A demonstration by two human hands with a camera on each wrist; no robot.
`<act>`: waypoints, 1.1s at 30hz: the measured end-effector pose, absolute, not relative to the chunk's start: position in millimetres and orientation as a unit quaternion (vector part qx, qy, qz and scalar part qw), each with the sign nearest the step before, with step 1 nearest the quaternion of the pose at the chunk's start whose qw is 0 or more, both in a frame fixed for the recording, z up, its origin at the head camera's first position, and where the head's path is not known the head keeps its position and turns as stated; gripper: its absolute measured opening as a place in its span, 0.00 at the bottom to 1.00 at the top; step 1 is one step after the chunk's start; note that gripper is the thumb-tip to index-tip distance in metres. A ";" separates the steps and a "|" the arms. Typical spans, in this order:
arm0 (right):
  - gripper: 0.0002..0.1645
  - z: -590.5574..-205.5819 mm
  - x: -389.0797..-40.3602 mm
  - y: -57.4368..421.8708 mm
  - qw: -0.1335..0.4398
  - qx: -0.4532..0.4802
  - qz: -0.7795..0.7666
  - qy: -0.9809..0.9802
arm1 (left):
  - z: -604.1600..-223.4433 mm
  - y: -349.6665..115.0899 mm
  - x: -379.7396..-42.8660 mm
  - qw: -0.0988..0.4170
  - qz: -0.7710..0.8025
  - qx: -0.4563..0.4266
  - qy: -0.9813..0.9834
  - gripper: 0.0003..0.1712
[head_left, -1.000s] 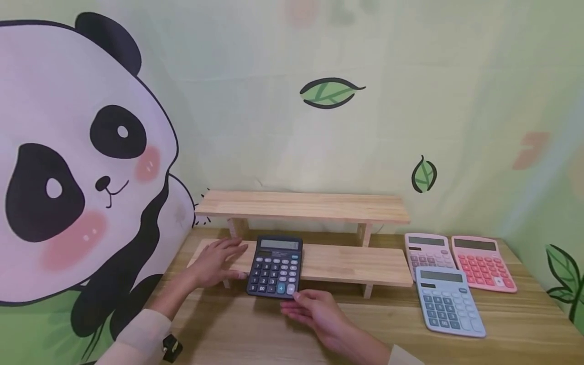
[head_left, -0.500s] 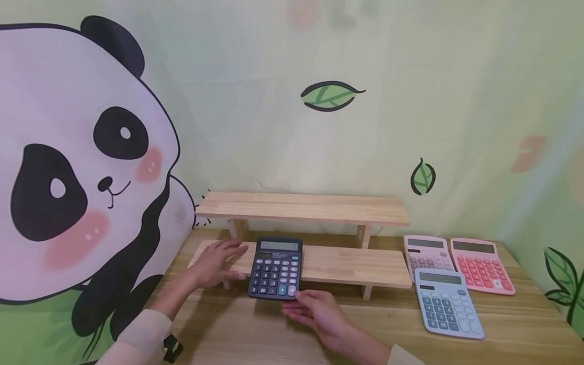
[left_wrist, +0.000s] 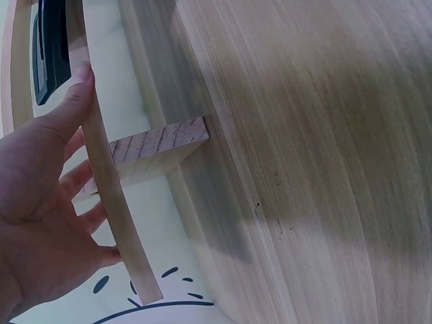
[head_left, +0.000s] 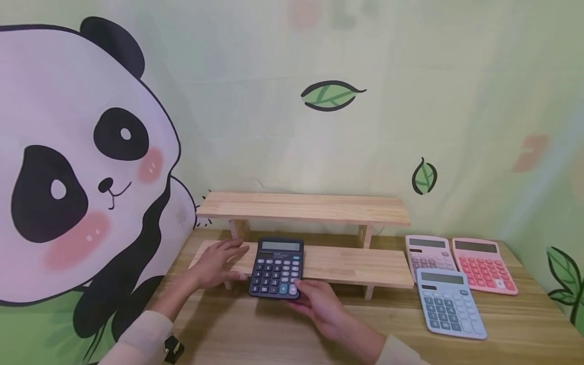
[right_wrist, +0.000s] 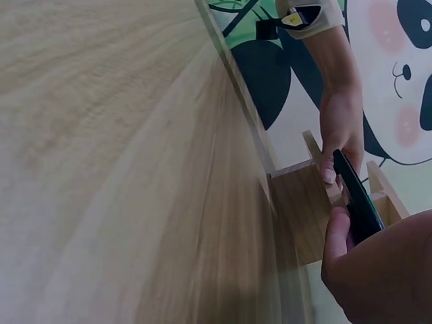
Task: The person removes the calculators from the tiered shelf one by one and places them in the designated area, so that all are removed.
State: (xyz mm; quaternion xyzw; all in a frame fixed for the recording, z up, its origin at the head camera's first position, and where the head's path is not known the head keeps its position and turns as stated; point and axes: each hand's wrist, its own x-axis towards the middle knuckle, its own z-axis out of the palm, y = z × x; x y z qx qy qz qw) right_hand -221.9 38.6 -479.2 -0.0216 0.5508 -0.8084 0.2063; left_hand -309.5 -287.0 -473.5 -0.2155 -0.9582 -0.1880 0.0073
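A dark blue calculator [head_left: 276, 267] lies face up on the lower wooden shelf [head_left: 360, 263], left of its middle, its near end jutting past the front edge. At its lower right corner my right hand [head_left: 321, 306] grips it, thumb on the keys and fingers underneath. In the right wrist view the calculator [right_wrist: 358, 196] shows edge-on beside that thumb. My left hand [head_left: 214, 264] rests at the shelf's left end with fingers spread over the top. In the left wrist view its thumb [left_wrist: 81, 77] touches the board's front edge, close to the calculator [left_wrist: 52, 50].
Right of the stand, a pale pink calculator [head_left: 429, 249], a coral pink one [head_left: 485, 268] and a light blue one [head_left: 449, 304] lie on the wood-grain table [head_left: 255, 339]. The upper shelf [head_left: 305, 207] rises behind. A panda-print backdrop [head_left: 255, 126] stands at the back.
My right hand has shifted slightly inward, and its thumb now lies over the calculator's lower right keys instead of at the corner. The left hand stays on the shelf.
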 end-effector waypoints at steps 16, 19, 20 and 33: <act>0.29 -481.8 -227.3 33.0 0.186 0.002 -0.815 0.548 | -451.3 -276.0 -290.7 0.010 -0.172 -0.223 -0.960 0.49; 0.28 -481.1 -224.8 31.8 0.178 0.005 -0.815 0.552 | -452.6 -275.7 -291.1 0.013 -0.177 -0.225 -0.958 0.50; 0.29 -481.1 -223.8 31.1 0.175 0.003 -0.813 0.555 | -453.4 -276.1 -291.2 0.011 -0.180 -0.226 -0.957 0.50; 0.28 -474.4 -222.3 40.9 0.151 0.004 -0.786 0.599 | -464.7 -282.6 -300.9 0.007 -0.184 -0.215 -0.959 0.55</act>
